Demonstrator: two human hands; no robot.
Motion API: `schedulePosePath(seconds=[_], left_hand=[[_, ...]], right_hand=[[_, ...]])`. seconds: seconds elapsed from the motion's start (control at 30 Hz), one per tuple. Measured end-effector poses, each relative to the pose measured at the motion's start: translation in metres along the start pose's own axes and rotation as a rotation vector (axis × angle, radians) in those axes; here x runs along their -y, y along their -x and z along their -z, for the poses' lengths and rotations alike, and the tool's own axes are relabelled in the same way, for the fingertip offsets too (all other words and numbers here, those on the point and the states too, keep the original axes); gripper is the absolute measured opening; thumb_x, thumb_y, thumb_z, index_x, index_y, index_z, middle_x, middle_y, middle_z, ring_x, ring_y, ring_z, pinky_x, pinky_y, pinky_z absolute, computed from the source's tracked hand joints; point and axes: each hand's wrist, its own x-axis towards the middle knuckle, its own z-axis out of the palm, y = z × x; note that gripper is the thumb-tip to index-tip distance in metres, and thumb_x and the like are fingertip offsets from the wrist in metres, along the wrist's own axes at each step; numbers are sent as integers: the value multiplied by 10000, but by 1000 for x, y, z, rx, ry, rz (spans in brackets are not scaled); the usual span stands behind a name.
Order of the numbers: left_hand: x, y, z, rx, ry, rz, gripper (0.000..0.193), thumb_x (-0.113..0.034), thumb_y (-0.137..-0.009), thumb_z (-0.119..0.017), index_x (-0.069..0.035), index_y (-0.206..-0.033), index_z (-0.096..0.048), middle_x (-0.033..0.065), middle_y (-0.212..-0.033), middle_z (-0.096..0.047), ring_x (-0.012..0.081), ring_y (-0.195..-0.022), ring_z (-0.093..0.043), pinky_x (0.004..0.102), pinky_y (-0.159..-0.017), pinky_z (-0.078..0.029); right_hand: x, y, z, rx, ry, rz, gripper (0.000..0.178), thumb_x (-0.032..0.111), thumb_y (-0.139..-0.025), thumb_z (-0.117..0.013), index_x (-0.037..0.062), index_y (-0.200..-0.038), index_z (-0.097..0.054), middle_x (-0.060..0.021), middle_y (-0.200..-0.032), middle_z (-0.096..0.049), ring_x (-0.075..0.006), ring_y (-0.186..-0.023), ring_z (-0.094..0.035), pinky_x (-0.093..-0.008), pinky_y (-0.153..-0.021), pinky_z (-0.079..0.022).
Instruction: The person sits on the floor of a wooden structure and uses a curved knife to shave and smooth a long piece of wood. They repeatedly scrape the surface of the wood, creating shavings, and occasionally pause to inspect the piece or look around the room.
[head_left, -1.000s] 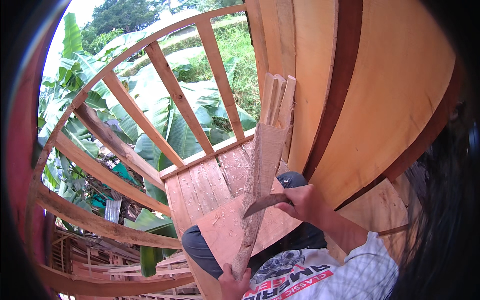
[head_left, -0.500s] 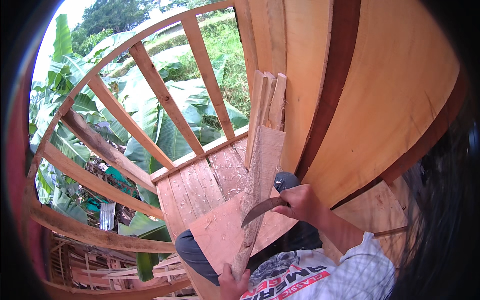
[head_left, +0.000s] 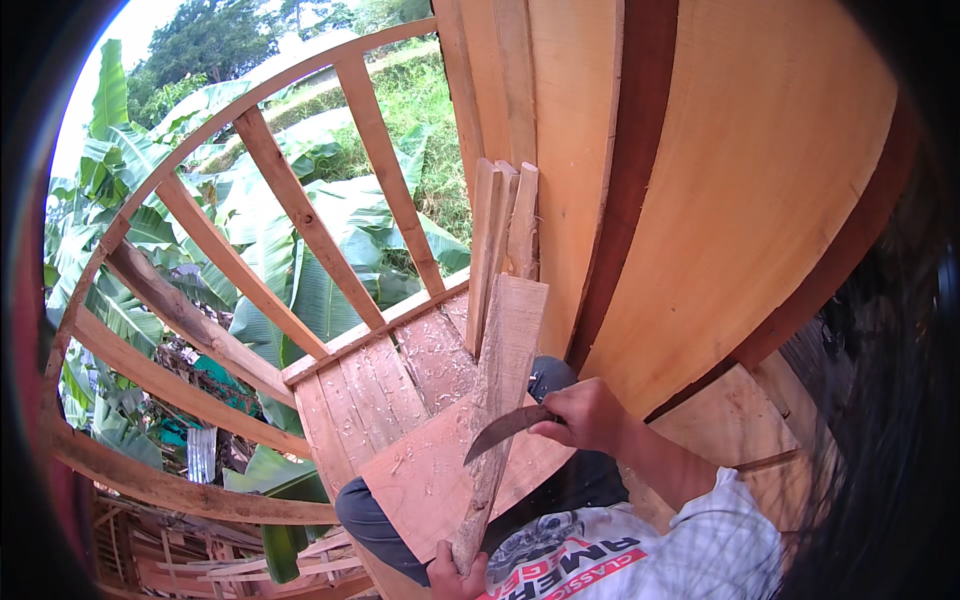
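Observation:
My right hand [head_left: 590, 415] is wrapped round the handle of a curved, dark-bladed knife [head_left: 505, 430]. Its blade lies across the middle of a long wooden piece [head_left: 508, 345], which is wide and squared at the far end and narrow and rough at the near end. With its fingers round that narrow end, my left hand [head_left: 458, 575] holds the piece close to my body. Beneath the wood, a flat board [head_left: 425, 460] rests over my legs, with a few shavings on it.
Several cut wooden pieces [head_left: 500, 220] lean against the plank wall [head_left: 570, 120] ahead. Shavings lie scattered on the plank floor [head_left: 385, 385]. To the left runs a slatted wooden railing [head_left: 300, 215], with banana leaves [head_left: 330, 270] beyond it.
The whole view has shifted slightly, so things sit a little further left and lower. Both hands keep their grips, and the knife stays across the wooden piece.

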Motion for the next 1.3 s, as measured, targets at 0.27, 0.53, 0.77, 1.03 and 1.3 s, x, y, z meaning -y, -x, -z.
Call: schedulePosePath(seconds=[0.27, 0.53, 0.77, 1.03, 1.3], left_hand=[[-9, -3, -1, 160, 127, -43, 479, -294, -887, -628, 113, -1103, -496, 312, -738, -590, 435, -669, -623, 461, -569, -460], [6, 2, -6, 128, 94, -123, 548, -297, -882, -630, 145, -1171, -483, 340, -811, -604, 444, -727, -635, 458, -613, -477], [-1, -2, -9, 199, 18, -54, 513, -296, -863, -658, 124, -1123, -516, 327, -787, -606, 460, -714, -624, 466, -590, -471], [-47, -12, 8, 233, -209, -25, 474, -338, -862, -644, 52, -1105, -527, 324, -751, -595, 486, -746, -617, 506, -610, -455], [-65, -37, 3, 233, -230, -193, 499, -346, -822, -695, 43, -1094, -542, 305, -848, -607, 444, -795, -614, 465, -671, -473]], right_hand=[[4, 10, 1, -75, -44, -164, 453, 386, -888, -635, 9, -653, -543, -163, -538, -513, -341, -495, -559, -384, -458, -420], [22, 21, -19, -133, -538, -555, 308, 325, -875, -670, 31, -794, -630, -43, -582, -524, -93, -542, -499, -281, -504, -383], [44, 16, -23, -77, -889, -738, 198, 216, -847, -717, 36, -876, -637, 37, -765, -588, -42, -699, -498, -238, -619, -406], [50, 30, -24, -227, -886, -701, 205, 214, -828, -740, 49, -782, -628, 55, -697, -546, -40, -663, -456, -235, -610, -376], [60, 45, -23, -221, -829, -732, 218, 236, -813, -750, 38, -813, -657, 50, -677, -545, -38, -657, -447, -239, -597, -369]])
